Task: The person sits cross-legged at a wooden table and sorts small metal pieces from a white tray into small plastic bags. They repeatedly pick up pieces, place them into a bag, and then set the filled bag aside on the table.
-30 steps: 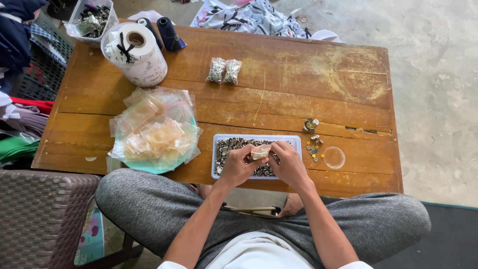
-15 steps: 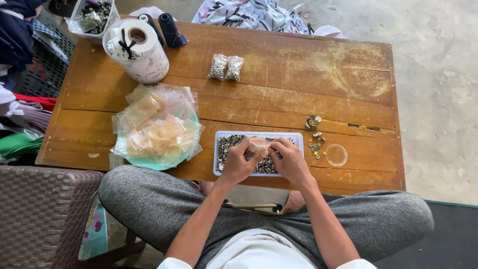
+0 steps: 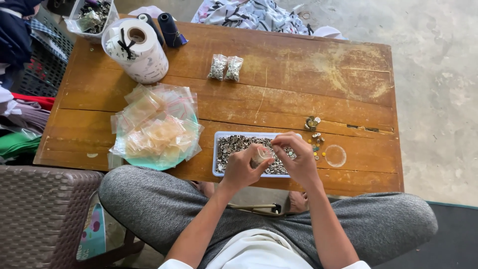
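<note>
Wooden table [image 3: 298,74], both hands (left [image 3: 242,168], right [image 3: 297,158]) pinching small clear bag [image 3: 261,154] over tray [image 3: 217,154] of metal pieces

On the table [image 3: 298,74], a tray [image 3: 217,154] of small parts lies right of the heaped bags [image 3: 157,127].

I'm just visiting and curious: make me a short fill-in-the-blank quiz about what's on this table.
1. Both hands, left hand and right hand, work over a shallow white tray full of small ____ fasteners.
2. Two small filled clear bags lie side by side on the ____ table.
3. The pile of empty clear plastic bags sits on a round ____ plate.

Missing words: metal; wooden; green
</note>
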